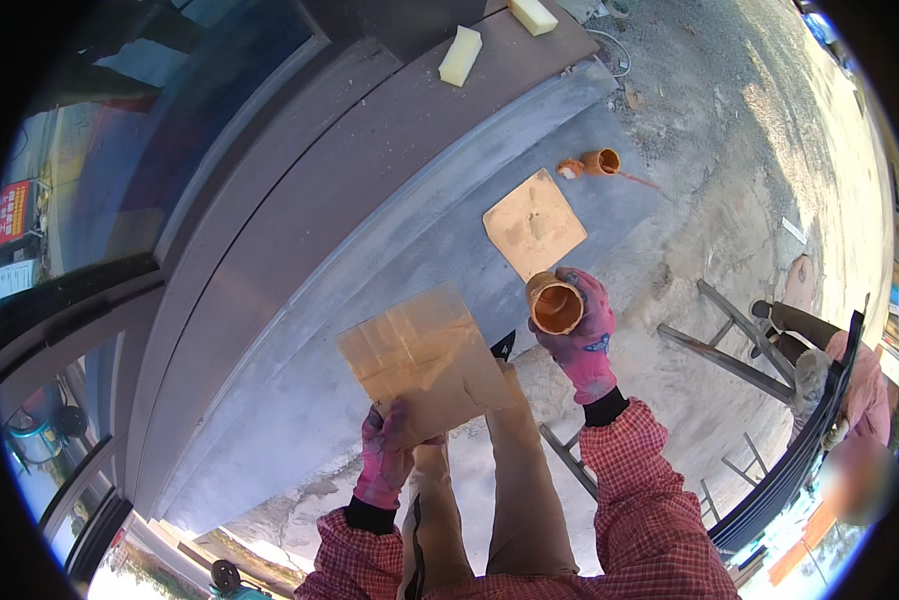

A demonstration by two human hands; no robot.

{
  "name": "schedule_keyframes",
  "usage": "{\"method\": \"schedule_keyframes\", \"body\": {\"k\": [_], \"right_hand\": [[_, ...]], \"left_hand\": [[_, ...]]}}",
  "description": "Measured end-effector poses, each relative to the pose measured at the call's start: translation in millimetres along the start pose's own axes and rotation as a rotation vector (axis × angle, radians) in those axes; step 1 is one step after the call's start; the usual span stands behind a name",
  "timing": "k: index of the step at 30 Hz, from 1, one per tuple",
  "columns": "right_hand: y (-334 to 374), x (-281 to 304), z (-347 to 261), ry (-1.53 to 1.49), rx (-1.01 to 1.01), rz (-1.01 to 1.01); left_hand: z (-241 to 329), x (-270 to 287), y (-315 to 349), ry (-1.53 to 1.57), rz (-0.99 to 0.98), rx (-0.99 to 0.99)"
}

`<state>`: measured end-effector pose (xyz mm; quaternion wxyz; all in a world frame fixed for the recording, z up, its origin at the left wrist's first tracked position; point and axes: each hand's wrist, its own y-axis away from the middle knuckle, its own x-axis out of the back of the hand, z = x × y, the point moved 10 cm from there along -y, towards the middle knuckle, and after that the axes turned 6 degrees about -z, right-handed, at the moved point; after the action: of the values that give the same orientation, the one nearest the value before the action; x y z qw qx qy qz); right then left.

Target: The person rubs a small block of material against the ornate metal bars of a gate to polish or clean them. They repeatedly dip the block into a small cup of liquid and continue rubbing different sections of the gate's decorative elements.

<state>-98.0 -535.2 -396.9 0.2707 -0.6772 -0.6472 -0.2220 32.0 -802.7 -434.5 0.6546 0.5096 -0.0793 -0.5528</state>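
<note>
A: Head view first. Left hand in a pink glove, fingers clamped on the lower edge of a brown cardboard sheet, held out flat above the knees. Probably pinched at 1 edge to keep the face free.

B: And the right hand?

A: Also gloved in pink, fingers wrapped tight round an orange pipe fitting. Open mouth turned up toward the camera, long axis running roughly away from the lens, tilted slightly left. Gripped round the wall, likely so the bore stays open to sight.

B: Where in the scene?

A: Just right of the cardboard sheet, close but not touching, above the grey concrete step.

B: Sheet's orientation?

A: Skewed like a diamond, 1 corner toward the step, near corner at the left fingers; flat face up.

B: Anything else around?

A: A 2nd flat tan square board lying on the step beyond the fitting, 2 more orange fittings further out, 2 pale yellow foam blocks on the brown sill. Another person crouched at the right edge beside a metal frame.
</note>
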Motion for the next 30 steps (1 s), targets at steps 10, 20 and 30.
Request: {"method": "schedule_keyframes", "body": {"k": [10, 20, 30], "right_hand": [[16, 69, -96, 0.114, 0.064, -0.065], [23, 73, -120, 0.327, 0.108, -0.113], [24, 70, -121, 0.425, 0.092, -0.102]], "left_hand": [[-19, -51, -23, 0.035, -0.155, 0.049], [-29, -86, -18, -0.128, -0.204, 0.077], [-35, -94, -16, -0.088, -0.245, 0.14]]}}
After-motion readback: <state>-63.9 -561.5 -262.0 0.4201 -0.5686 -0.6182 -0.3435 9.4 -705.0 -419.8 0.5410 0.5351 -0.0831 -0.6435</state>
